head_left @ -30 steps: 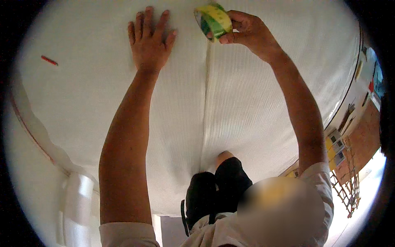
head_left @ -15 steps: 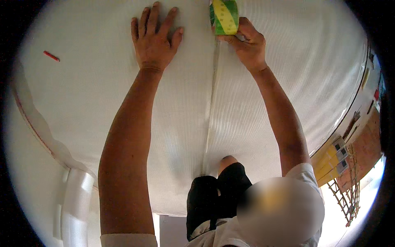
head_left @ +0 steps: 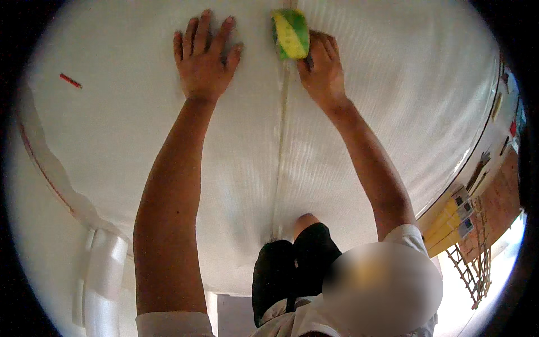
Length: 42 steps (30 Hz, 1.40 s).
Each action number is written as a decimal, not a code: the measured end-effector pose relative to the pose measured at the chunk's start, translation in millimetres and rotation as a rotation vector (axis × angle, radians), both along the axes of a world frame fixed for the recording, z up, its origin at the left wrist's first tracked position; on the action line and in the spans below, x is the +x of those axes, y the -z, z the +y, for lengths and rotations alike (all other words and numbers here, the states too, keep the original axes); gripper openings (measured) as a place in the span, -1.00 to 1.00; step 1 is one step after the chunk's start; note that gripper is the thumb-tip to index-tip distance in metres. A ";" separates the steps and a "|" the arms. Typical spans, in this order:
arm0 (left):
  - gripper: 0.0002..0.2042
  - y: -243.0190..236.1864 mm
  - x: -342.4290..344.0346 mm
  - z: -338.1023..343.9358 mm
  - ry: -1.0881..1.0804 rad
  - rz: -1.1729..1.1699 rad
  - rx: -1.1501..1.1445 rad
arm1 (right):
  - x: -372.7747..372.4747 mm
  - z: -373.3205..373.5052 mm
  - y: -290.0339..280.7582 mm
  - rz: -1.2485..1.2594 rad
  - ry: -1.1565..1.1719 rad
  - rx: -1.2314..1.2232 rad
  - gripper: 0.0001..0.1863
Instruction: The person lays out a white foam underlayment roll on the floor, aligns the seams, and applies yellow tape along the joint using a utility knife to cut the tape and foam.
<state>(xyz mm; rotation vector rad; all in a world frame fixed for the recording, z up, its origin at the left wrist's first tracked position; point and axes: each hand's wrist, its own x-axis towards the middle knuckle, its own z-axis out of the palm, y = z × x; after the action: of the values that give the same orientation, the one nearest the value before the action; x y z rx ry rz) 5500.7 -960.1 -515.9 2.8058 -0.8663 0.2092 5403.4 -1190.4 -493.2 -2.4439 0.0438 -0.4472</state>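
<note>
My left hand (head_left: 205, 67) lies flat on a white foam-like sheet (head_left: 112, 146), its fingers spread. To the right of it, at the far end of the view, my right hand (head_left: 325, 70) grips a green and yellow roll of tape (head_left: 292, 35) by its right side. The roll stands over a long seam (head_left: 282, 123), which runs from there toward my body. Some of the right fingers are hidden by the roll and by the hand itself.
A small red pencil-like stick (head_left: 71, 80) lies on the sheet at the far left. At the lower left stands a white roll of sheet material (head_left: 105, 275). Yellow and brown boards (head_left: 449, 222) and a lattice-like frame (head_left: 476, 275) are beyond the sheet's right edge.
My right hand and the tape roll have shifted a little left and nearer to me, and the roll has turned slightly. The left hand appears slightly lower and further left, still flat.
</note>
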 end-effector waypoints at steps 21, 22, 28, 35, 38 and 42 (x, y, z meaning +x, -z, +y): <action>-0.46 -53.1 16.5 3.0 0.023 0.250 0.047 | 296.8 -159.1 2.8 0.110 0.263 -0.528 -0.45; -0.47 -55.6 19.9 1.7 0.023 0.241 0.047 | 300.5 -160.1 -6.5 0.117 0.266 -0.502 -0.45; -0.46 -57.8 23.6 0.7 0.025 0.204 0.043 | 301.6 -158.2 -14.8 0.174 0.297 -0.394 -0.46; -0.51 -60.9 31.2 -16.6 0.026 0.291 0.070 | 300.4 -171.6 -27.2 0.331 0.279 -0.364 -0.37; -0.53 -60.3 32.4 -22.9 0.029 0.287 0.066 | 313.9 -182.6 -30.1 0.278 0.281 -0.321 -0.40; -0.53 -39.4 97.1 -63.5 -0.027 0.442 -0.196 | 309.3 -183.4 -26.1 0.324 0.271 -0.273 -0.38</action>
<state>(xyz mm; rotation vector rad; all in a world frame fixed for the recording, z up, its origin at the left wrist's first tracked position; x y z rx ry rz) 5597.8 -1023.6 -476.5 2.5324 -0.6618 -0.2965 5712.7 -1373.8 -467.1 -2.7702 0.4846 -0.1744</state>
